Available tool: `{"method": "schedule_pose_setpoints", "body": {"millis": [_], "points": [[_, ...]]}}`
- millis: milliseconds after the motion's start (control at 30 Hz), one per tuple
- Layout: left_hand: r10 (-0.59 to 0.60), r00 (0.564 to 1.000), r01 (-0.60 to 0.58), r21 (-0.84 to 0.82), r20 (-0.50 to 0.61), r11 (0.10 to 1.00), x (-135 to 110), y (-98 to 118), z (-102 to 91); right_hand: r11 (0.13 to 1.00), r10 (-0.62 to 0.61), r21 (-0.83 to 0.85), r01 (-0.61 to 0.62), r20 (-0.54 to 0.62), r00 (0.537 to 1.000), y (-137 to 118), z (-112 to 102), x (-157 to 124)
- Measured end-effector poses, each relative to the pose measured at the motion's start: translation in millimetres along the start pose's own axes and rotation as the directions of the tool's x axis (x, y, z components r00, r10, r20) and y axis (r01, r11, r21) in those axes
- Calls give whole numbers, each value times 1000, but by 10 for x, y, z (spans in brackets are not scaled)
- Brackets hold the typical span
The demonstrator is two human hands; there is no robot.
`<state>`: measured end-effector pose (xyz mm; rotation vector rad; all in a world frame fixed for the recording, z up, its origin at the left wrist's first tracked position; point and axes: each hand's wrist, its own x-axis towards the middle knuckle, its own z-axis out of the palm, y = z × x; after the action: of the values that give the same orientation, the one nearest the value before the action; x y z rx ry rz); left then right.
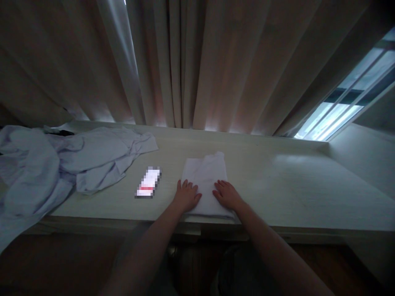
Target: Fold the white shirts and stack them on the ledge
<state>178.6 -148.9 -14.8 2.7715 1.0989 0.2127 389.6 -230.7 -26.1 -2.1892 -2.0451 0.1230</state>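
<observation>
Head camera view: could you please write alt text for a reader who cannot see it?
The left hand and right hand lie flat on a folded white cloth near the front edge of a pale table. Crumpled pale clothes lie at the left, and curtains hang behind.

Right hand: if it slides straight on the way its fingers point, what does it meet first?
The right hand lies flat on the folded white cloth, so it would run along that cloth first; beyond it comes bare table, then likely the curtain. Depth is unclear.
</observation>
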Motion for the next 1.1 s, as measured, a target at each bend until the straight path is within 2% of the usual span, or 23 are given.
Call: {"method": "schedule_pose_setpoints", "body": {"millis": [167, 267, 433, 533, 633, 733, 900, 1100], "points": [[65, 997, -63, 36, -45, 997, 288, 36, 30, 998, 2, -55, -1, 23, 1000, 28, 25, 160], [39, 999, -39, 1, -14, 999, 470, 11, 104, 998, 4, -65, -2, 39, 999, 45, 140, 172], [-37, 999, 37, -40, 11, 999, 816, -58, 167, 998, -2, -57, 2, 0, 1000, 79, 256, 148], [17, 1000, -17, -18, 6, 1000, 945, -111, 218, 999, -8, -36, 8, -10, 1000, 102, 263, 150], [100, 995, -100, -3, 31, 995, 963, -178, 309, 1000, -15, -18, 15, -16, 1000, 124, 264, 154], [103, 995, -103, 3, 15, 995, 938, -231, 392, 1000, -23, -8, 22, -33, 999, 140, 264, 154], [13, 1000, -13, 38, 7, 999, 873, -283, 395, 1000, -27, 1, 27, -38, 999, 142, 256, 140], [-90, 996, 87, 114, 21, 990, 582, -389, 218, 994, -107, 18, 107, -31, 994, 125, 206, 76]]}}
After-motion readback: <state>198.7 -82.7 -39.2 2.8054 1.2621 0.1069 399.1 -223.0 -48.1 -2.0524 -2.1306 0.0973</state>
